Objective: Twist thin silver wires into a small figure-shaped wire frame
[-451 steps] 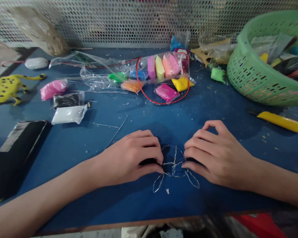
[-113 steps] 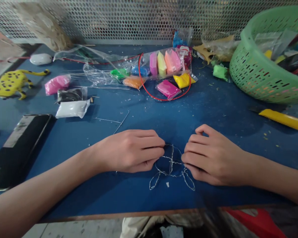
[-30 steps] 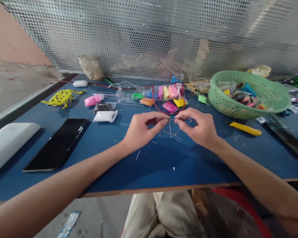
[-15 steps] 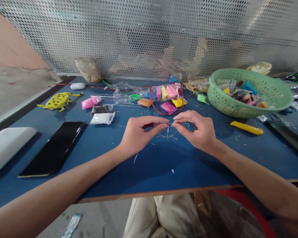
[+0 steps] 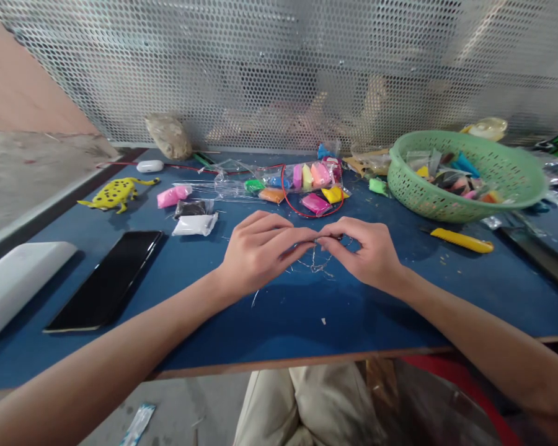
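Thin silvery wire, bent and twisted into a loose shape, hangs from my fingertips just above the blue table. My left hand pinches it between thumb and forefinger, the other fingers curled over. From the other side, my right hand pinches the same wire, its fingertips touching those of the left. The exact spot being gripped is hidden behind the fingers. A few short wire bits lie on the table near my left wrist.
Clay packets and a red cord lie behind my hands. On the right are a green basket and a yellow cutter. Leftward lie a phone, a white box and a spotted yellow toy.
My fingertips have come together from slightly apart. My left hand has turned, with its back more upward and its fingers curled more closely. The view has shifted slightly.
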The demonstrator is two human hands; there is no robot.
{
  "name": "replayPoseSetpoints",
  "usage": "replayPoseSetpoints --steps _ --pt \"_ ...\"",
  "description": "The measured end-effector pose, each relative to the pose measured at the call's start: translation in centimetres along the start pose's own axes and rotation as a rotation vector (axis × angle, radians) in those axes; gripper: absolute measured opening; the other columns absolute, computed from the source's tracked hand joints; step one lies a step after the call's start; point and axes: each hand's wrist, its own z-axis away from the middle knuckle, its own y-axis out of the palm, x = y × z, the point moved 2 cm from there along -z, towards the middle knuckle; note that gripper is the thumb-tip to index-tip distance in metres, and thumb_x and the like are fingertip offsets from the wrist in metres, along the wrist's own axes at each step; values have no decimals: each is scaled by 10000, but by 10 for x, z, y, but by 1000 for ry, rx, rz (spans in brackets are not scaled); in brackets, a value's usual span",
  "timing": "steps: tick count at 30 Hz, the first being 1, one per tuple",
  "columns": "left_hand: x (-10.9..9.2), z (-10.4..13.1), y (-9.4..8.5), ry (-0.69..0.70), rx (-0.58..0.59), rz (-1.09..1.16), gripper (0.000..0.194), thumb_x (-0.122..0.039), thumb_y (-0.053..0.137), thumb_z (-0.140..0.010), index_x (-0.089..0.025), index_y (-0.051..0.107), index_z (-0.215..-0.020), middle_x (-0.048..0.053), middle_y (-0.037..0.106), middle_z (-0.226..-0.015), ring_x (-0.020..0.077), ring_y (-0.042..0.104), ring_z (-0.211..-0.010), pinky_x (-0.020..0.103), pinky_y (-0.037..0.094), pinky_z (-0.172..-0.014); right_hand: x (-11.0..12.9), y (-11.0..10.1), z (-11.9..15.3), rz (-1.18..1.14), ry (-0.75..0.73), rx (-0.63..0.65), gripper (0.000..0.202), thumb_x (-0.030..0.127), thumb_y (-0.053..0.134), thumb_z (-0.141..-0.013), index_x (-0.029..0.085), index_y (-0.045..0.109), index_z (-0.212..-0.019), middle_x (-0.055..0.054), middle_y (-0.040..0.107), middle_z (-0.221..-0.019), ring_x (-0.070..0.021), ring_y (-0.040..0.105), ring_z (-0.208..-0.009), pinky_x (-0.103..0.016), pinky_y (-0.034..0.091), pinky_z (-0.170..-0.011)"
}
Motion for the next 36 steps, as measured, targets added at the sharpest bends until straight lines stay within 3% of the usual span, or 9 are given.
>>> replayPoseSetpoints --steps 4,13,18,29,36 --pt "-3 -5 -6 176 39 -168 267 -199 731 -873 -205 684 -1136 -11 749 -777 140 706 -768 289 515 -745 -2 2 2 -9 37 25 94 256 624 -939 214 707 -954 -12 739 -851 -141 665 -747 -278 532 -736" --pt "-7 -8 -15 279 87 -264 311 -145 679 -895 -250 677 -1188 -22 783 -861 135 695 -771 314 483 -751 0 3 1 -18 63 42 97 227 613 -936 213 705 -965 -10 735 -849 -139 672 -755 -273 527 -741" --pt "-7 -11 -23 357 73 -337 288 -112 658 -888 -288 725 -1106 -19 787 -1022 151 684 -811 333 458 -712 1 4 -1 -15 103 17 95 275 642 -926 223 720 -932 -8 734 -815 -146 670 -722 -278 533 -711" --pt "-7 -12 -19 493 26 -440 155 -132 692 -854 -264 752 -910 -53 774 -888 123 631 -699 320 388 -586 4 2 1 -71 76 95 63 185 654 -877 201 715 -881 8 718 -790 -121 634 -694 -258 506 -701" --pt "-7 -13 -18 519 67 -469 105 -159 683 -877 -248 739 -885 -53 767 -862 105 635 -654 310 412 -564 7 0 2 -75 159 141 94 220 633 -905 208 723 -879 13 729 -757 -124 651 -672 -250 491 -651"
